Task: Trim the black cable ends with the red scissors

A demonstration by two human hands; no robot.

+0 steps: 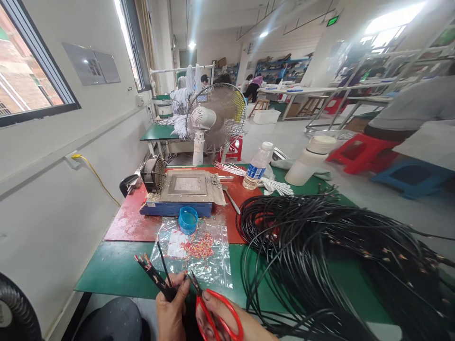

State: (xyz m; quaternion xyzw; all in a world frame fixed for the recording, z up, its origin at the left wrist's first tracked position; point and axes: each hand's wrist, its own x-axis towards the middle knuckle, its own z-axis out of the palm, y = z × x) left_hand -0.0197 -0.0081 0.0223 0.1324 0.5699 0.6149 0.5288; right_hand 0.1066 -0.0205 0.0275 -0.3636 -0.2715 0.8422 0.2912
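In the head view, my left hand [172,308], on the near side of the clear bag [221,253], grips several black cables [155,278], their ends poking up past my fingers. My right hand [217,316] is wrapped around red-handled scissors [199,297], blades near my left thumb. More black cable [280,241] lies right of the bag.

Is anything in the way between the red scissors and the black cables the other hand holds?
Yes: in this view, the left hand, mainly its thumb, lies between the red scissors in the right hand and the black cables. I see nothing else there.
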